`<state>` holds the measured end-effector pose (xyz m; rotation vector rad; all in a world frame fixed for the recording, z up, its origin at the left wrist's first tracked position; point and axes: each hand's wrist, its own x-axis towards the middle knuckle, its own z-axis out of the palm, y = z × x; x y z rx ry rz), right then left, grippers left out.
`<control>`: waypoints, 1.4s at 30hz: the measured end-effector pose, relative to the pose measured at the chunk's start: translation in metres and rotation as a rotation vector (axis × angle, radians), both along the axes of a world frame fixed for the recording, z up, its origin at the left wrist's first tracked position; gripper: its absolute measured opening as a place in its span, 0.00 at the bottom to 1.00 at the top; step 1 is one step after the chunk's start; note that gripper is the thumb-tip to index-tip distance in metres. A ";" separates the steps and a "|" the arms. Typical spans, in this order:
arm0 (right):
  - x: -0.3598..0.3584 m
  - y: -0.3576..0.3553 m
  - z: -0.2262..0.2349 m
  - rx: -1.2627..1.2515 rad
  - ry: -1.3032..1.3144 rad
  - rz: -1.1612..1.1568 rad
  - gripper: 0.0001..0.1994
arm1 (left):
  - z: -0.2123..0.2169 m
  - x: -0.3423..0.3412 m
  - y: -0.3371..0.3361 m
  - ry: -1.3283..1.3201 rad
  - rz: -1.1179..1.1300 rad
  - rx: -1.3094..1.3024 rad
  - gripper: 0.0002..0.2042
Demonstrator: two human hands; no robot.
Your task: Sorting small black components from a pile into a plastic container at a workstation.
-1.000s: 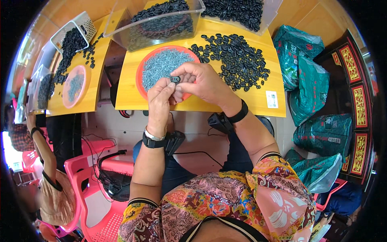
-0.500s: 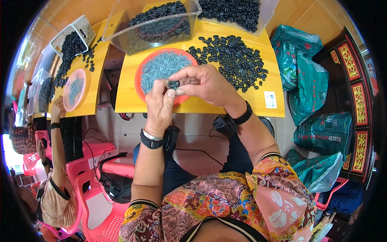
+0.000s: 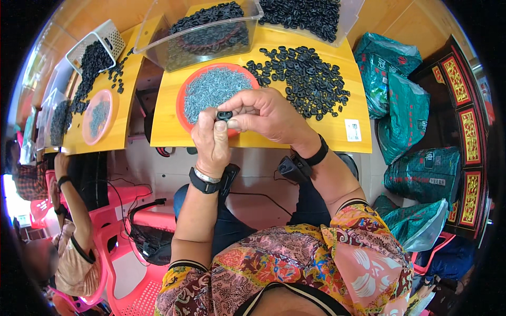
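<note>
- The left hand and right hand meet over the near edge of the yellow bench, pinching a small black ring part between their fingertips.
- Just behind them sits a red dish of small grey pieces, possibly pins.
- Loose black rings lie to its right.
- A clear tub of rings stands behind the dish.

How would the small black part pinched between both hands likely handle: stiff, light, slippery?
The small black part is probably light: fingertips of the left hand and right hand alone hold it. It looks stiff, keeping its shape under the pinch. Being flattish like the loose black pieces lying still on the yellow table, it seems unlikely to roll.
</note>
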<state>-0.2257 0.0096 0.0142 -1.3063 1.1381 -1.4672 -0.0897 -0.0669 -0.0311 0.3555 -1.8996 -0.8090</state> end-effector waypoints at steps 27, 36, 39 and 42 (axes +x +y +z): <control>-0.071 -0.079 0.066 -0.159 0.739 -0.262 0.13 | -0.001 0.004 -0.014 0.079 0.035 0.269 0.11; -0.110 -0.063 0.035 -0.034 0.893 -0.448 0.13 | 0.000 0.005 -0.021 0.097 0.047 0.295 0.08; -0.109 -0.035 0.001 0.289 0.801 -0.318 0.07 | 0.002 0.004 -0.019 0.098 0.027 0.305 0.08; -0.100 -0.023 -0.015 0.442 0.960 -0.276 0.09 | -0.001 -0.001 -0.018 0.072 0.021 0.280 0.08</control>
